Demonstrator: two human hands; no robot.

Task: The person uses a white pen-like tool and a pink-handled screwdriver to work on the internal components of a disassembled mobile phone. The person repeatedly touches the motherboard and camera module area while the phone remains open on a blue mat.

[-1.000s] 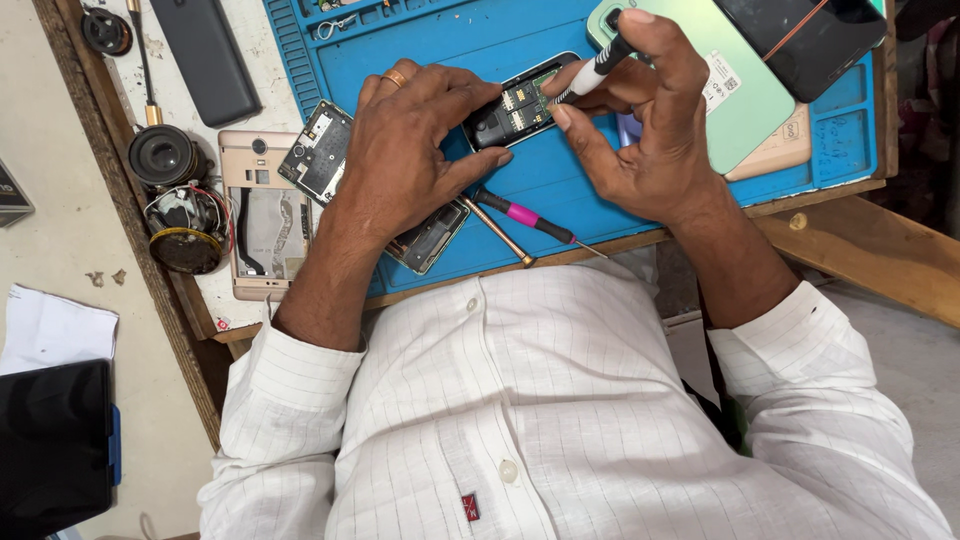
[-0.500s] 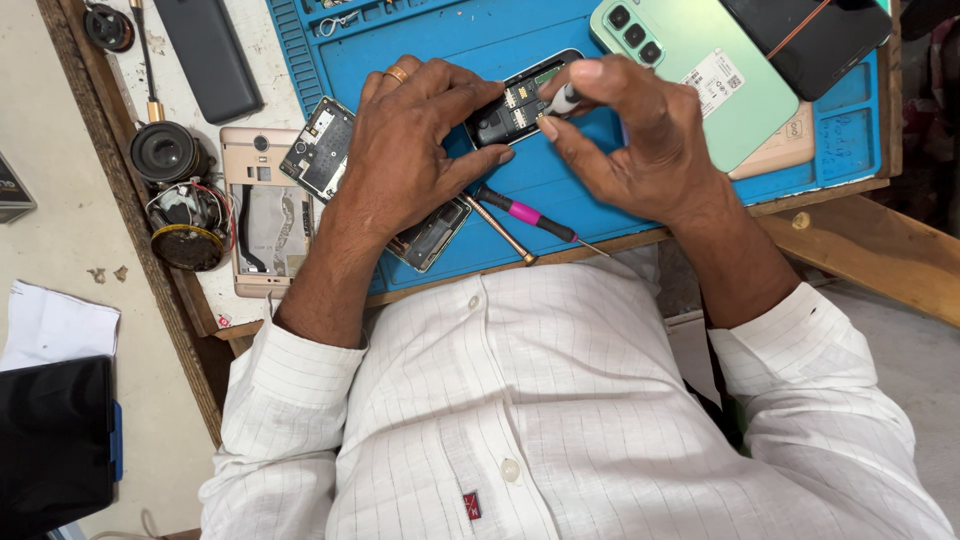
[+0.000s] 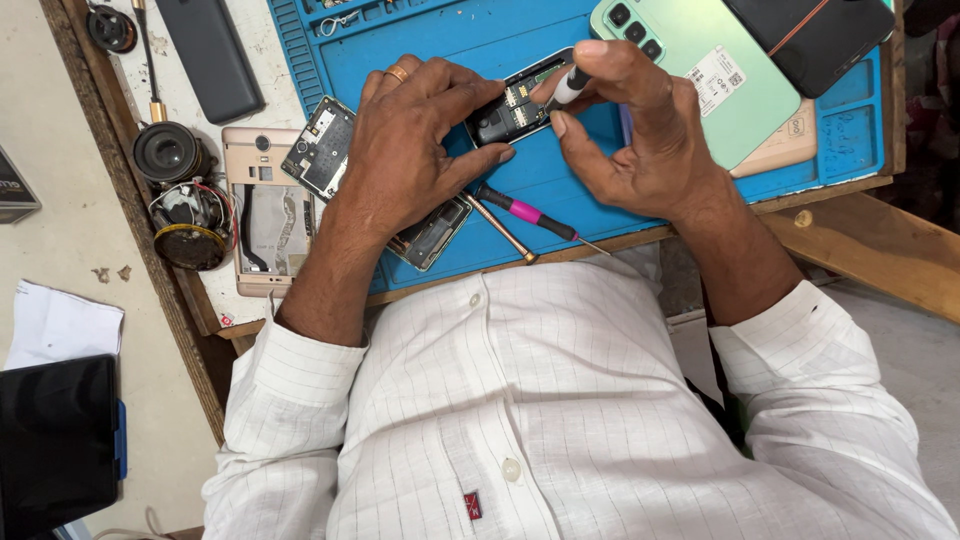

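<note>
- A sheet of white paper (image 3: 60, 325) and a flat black tablet-like slab (image 3: 55, 440) lie on the pale floor at far left, below the workbench.
- On the worn white surface (image 3: 265, 50) sit a round black speaker cone (image 3: 168, 152) and, just below it, a gutted speaker with a brass-coloured rim and red wires (image 3: 190, 225).
- A dark grey rectangular phone (image 3: 210, 55) lies near the top edge; a gold-coloured phone back shell (image 3: 262, 215) lies beside the speakers.
- A bare phone circuit board with metal shields (image 3: 320, 148) overlaps the edge of the blue silicone repair mat (image 3: 470, 40).
- The left hand (image 3: 410, 150), a gold ring on one finger, is spread over the mat, its fingers pinning the near end of a small black opened phone body (image 3: 510, 105).
- A dark phone frame (image 3: 432, 235) pokes out from under the left wrist.
- A brass-coloured metal rod (image 3: 500, 228) and a pink-handled precision screwdriver (image 3: 535, 215) lie loose on the mat, touching near their upper ends.
- The right hand (image 3: 640, 140) has its fingers clenched around a thin black-and-white tool (image 3: 570, 85), its tip on the small phone's exposed interior.
- A mint-green smartphone lying face down (image 3: 700, 70), a black slab with an orange stripe (image 3: 810, 35) and a beige phone cover (image 3: 790, 145) lie on the mat's right side.
- The person's white checked shirt (image 3: 560, 420) fills the foreground.
</note>
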